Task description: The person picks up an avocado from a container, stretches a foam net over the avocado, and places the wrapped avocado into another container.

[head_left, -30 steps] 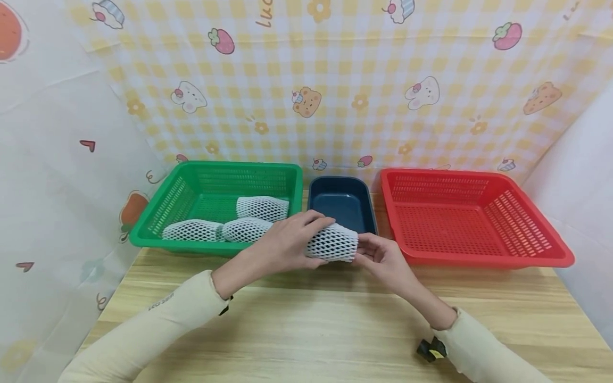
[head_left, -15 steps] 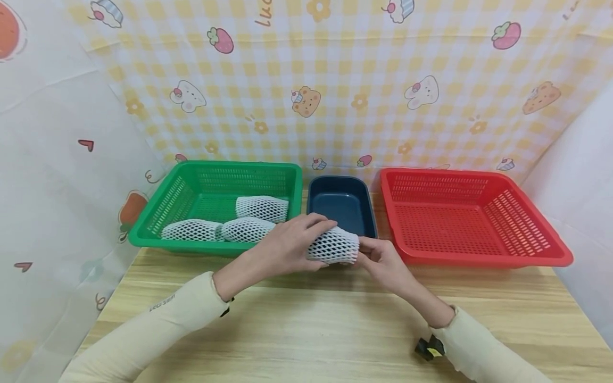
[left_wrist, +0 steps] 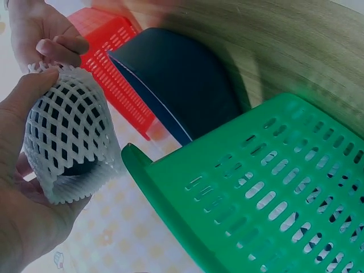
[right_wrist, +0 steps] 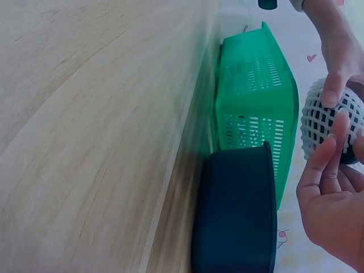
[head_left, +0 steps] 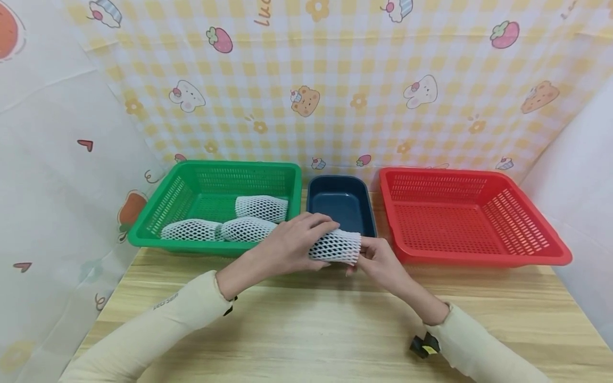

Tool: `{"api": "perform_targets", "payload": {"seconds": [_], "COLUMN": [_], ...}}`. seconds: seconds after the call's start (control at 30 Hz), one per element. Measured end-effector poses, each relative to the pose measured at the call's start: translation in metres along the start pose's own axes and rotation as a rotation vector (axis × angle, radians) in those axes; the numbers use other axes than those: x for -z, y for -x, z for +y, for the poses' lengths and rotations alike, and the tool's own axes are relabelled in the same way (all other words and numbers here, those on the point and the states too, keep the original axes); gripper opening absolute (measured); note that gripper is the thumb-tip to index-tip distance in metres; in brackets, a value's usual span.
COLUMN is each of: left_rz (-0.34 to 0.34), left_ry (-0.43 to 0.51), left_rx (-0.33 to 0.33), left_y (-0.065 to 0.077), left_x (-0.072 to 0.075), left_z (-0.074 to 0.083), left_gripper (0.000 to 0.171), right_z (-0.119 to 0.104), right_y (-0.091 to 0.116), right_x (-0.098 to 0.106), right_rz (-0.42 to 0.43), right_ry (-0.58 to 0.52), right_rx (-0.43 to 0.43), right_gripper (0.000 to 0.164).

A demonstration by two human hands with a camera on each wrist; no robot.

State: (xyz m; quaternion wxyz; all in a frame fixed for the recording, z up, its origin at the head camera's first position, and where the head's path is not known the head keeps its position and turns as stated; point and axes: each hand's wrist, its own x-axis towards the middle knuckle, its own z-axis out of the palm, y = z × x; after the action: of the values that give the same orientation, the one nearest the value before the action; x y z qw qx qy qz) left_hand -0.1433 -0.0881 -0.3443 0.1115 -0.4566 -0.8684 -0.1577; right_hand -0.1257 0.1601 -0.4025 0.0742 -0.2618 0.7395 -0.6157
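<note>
A white foam net sleeve [head_left: 337, 247] with a dark rounded item [left_wrist: 79, 169] inside is held above the table, in front of the navy tray. My left hand [head_left: 289, 244] grips the sleeve from the left, thumb on one side and fingers on the other. At the sleeve's right end, my right hand [head_left: 381, 260] pinches the edge of the netting. In the right wrist view, its fingers lie against the net [right_wrist: 313, 116]. What kind of item is inside cannot be made out. Several similar netted items, including one foam sleeve [head_left: 261, 207], lie in the green basket [head_left: 215, 245].
The navy tray [head_left: 340, 210] stands between the green basket and a red basket [head_left: 483, 259] on the right. All three sit along the back of the wooden table [head_left: 316, 330]. A checked cloth [head_left: 335, 64] hangs behind them.
The right fingers have shifted slightly at the sleeve's end, and the netting's edge now reaches a little farther right. The left hand keeps its grip, nearly still. The baskets stay put.
</note>
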Motion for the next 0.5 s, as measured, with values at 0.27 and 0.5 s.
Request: {"api": "perform_targets", "payload": {"seconds": [0.27,0.5], "left_rz": [-0.002,0.018], "left_ry": [0.024,-0.004], "left_rx": [0.000,0.038], "left_y": [0.001,0.010], "left_x": [0.002,0.015], "left_z": [-0.005,-0.019], "left_gripper": [0.074,0.073], "right_z": [-0.002,-0.010], "right_y": [0.002,0.010], "right_x": [0.005,0.036], "right_rz": [-0.028,0.037], "right_ry": [0.039,0.211], "right_rx": [0.010,0.109], "right_gripper": [0.036,0.030]}}
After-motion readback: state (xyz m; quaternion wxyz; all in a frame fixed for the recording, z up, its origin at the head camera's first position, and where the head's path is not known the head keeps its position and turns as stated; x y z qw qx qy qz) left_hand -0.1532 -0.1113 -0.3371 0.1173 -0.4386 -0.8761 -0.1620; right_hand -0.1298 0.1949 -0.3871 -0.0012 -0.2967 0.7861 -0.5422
